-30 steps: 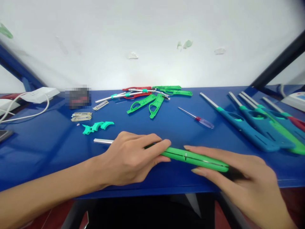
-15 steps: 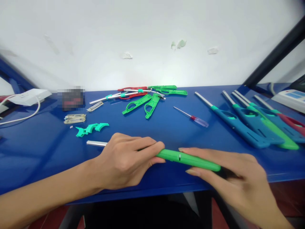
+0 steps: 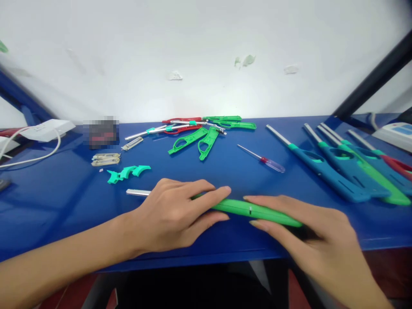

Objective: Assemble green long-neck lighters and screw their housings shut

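A green long-necked gas lighter (image 3: 238, 207) lies edge-up between my hands, over the front part of the blue table. My left hand (image 3: 180, 214) wraps round its front half, covering the trigger area, and the silver tube pokes out to the left. With thumb and fingers, my right hand (image 3: 309, 231) pinches the rear of the handle from both sides. A small dark slot with a light bit shows on the edge of the casing. Beyond my left hand lie several turquoise triggers (image 3: 127, 173).
Clear fuel tanks (image 3: 106, 159) lie at left. Green casing halves (image 3: 188, 140), red casings and metal tubes are piled by the wall. A screwdriver (image 3: 262, 159) rests right of centre. Several assembled lighters (image 3: 331, 176) lie at right. A white box with a cable (image 3: 48, 130) is far left.
The view has shifted slightly. My left index finger has lifted and stretched a little further along the lighter; both hands keep hold of it.
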### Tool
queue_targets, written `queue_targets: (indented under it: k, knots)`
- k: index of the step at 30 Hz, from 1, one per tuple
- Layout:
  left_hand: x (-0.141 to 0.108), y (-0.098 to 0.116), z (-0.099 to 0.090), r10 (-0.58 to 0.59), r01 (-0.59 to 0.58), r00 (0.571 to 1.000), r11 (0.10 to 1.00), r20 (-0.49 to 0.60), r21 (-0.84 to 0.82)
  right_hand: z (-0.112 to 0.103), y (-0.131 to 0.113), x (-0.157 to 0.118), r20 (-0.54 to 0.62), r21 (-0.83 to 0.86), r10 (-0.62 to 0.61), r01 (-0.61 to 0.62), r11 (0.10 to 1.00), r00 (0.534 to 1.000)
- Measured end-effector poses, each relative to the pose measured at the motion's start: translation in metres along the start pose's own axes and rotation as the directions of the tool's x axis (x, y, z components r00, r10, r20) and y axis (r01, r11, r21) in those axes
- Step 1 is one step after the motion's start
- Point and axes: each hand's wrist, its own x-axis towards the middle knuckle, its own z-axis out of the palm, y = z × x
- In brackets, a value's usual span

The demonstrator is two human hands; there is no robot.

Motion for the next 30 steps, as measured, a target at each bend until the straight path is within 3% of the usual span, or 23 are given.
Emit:
queue_targets:
  k: [6,13,20,25,30]
  knots:
    - [-0.001,-0.008,-0.001,-0.077,0.076,0.997,0.996,0.022,0.041,-0.001,0.007,-0.004,-0.095,-0.067,0.09,-0.097,0.993,0.991]
    - [0.0,-0.03,-0.007,-0.15,0.153,0.987,0.987,0.053,-0.053,-0.004,0.014,-0.007,-0.166,-0.084,0.141,-0.157,0.984,0.976]
    - [0.001,-0.039,-0.01,-0.059,0.062,0.995,0.997,0.076,-0.046,-0.004,0.013,-0.003,-0.157,-0.066,0.153,-0.165,0.984,0.976]
    - [0.002,-0.038,-0.01,0.011,-0.003,0.986,0.999,0.168,-0.049,-0.005,0.017,-0.003,-0.106,-0.105,0.101,-0.112,0.988,0.989]
    - [0.001,-0.032,-0.01,0.008,-0.002,0.979,0.999,0.204,-0.033,-0.004,0.021,-0.004,-0.083,-0.124,0.05,-0.06,0.99,0.995]
